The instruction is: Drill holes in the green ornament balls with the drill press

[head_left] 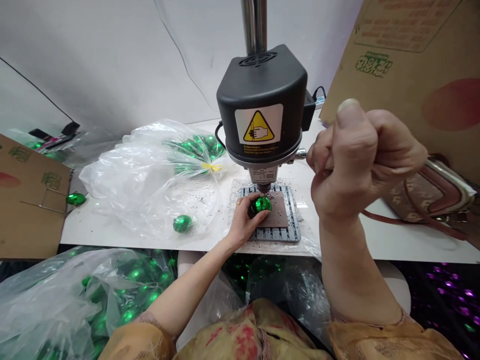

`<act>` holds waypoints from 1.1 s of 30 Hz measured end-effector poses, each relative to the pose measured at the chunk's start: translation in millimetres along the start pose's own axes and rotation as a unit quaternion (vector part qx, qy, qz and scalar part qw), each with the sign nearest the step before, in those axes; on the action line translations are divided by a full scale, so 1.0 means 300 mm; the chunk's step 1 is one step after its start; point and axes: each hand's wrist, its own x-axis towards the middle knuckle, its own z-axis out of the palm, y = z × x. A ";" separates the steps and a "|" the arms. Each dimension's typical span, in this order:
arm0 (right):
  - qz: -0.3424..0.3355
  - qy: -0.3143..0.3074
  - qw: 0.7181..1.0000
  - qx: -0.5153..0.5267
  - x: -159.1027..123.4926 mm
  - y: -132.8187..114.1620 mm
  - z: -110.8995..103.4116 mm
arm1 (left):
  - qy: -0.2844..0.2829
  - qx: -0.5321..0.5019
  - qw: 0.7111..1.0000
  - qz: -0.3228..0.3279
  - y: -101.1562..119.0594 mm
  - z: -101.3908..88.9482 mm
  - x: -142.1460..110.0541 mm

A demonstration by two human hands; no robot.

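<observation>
- The green ball (263,203) is held between the thumb and fingers of the left hand (243,217), on the brown board (279,215), directly under the drill head (262,100).
- The grip of the right hand (348,160) is closed in a fist at the silver lever (301,154); the lever's far end is hidden.
- The ball could be rolled or spun out of the left grip, probably if pressure were applied off-centre on its curved, glossy surface.
- A fingertip could be caught, since the fingers are placed close to the chuck (264,188); a thin shell might also be cracked by too hard a press.
- Green balls are contained in the clear bag (120,175), gathered by 1 yellow tie (212,167); 1 loose ball (182,223) is seen near it on the tabletop (382,245).
- More green balls are held in the lower bag (45,300).
- 2 cartons are seen, the left carton (30,220) and the right carton (408,55); their contents cannot be told.
</observation>
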 end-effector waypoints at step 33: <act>-0.172 -0.084 0.980 0.045 -0.097 0.081 -0.112 | -0.002 -0.112 0.993 -0.038 -0.016 0.066 0.006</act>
